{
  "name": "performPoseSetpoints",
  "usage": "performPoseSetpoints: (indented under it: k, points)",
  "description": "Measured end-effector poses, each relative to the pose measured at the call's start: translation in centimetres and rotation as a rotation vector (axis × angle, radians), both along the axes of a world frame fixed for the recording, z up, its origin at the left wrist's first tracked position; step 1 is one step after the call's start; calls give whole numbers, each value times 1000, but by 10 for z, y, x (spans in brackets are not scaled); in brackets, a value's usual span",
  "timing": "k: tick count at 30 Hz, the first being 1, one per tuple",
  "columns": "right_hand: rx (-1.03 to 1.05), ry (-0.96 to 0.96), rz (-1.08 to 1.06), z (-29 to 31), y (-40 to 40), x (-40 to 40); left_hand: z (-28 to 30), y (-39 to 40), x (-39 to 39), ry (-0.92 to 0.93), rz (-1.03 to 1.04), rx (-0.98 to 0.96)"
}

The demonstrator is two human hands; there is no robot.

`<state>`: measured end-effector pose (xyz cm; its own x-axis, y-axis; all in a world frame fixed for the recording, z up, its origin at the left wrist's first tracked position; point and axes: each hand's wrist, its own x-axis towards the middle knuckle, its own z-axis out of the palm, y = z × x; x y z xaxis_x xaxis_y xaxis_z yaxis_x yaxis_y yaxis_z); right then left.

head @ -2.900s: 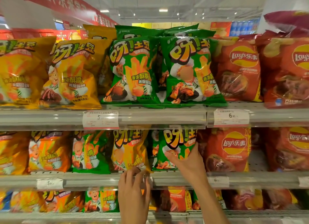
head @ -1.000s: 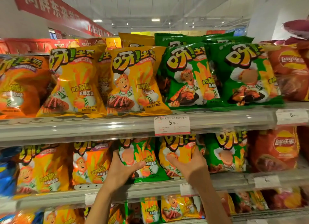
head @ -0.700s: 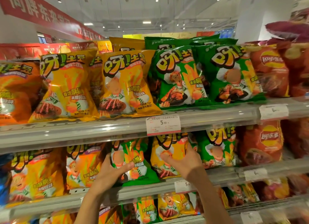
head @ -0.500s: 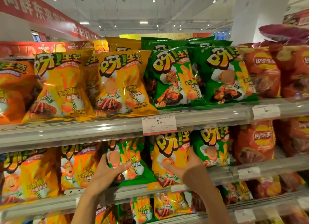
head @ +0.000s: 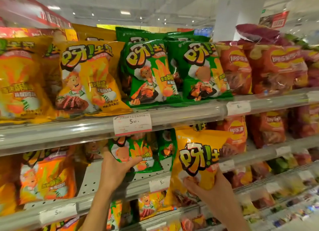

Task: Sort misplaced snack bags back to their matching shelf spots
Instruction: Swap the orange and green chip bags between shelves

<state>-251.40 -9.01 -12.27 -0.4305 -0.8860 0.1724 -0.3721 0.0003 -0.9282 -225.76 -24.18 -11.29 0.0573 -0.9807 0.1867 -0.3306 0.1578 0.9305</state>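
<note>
**Yellow bag pulled off the middle shelf**

Half a second earlier the yellow snack bag (head: 198, 161) stood on the middle shelf (head: 120, 187) beside the green one; you had since drawn it out and down to the right, so it hung in front of the shelf edge, clear of the row. Your right hand (head: 212, 187) gripped its lower part, fingers curled round the bottom of the bag from below. The bag stood roughly upright, its top tipped slightly left, covering part of the red chip bags (head: 238, 136) behind it.

Your left hand (head: 117, 168) held the green snack bag (head: 136, 155), which was on the middle shelf, thumb pressed across its front and the fingers wrapped behind its left edge. To that bag's left the shelf floor showed bare and perforated, then an orange bag (head: 46, 179).

On the top shelf (head: 189, 111) yellow bags (head: 89, 79) stood left of two green bags (head: 176, 72), with more red chip bags to the right. A price tag (head: 132, 124) reading 5.90 hung on the top shelf's rail.
</note>
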Motion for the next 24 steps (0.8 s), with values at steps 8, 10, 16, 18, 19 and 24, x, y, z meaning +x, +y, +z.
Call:
performPoseSetpoints:
  k: [8, 10, 16, 18, 19, 24]
  points:
    - [-17, -29, -21, -2, 13, -25, -9, -3, -41, -89, -61, -34]
    - [-6, -29, -17, -3, 13, -29, -7, 0, -43, -116, -55, -33]
    - [-44, -38, 19, 0, 15, -25, -8, 5, -39, -252, -60, 10]
    - [-57, -40, 30, 4, 17, -19, -10, 7, -34, -343, -40, -13]
    - [-59, -45, 39, 6, 18, -14, -12, 9, -31, -393, -35, -22]
    - [-56, -108, 76, 9, 23, 21, -19, 19, -2, -510, -69, -72]
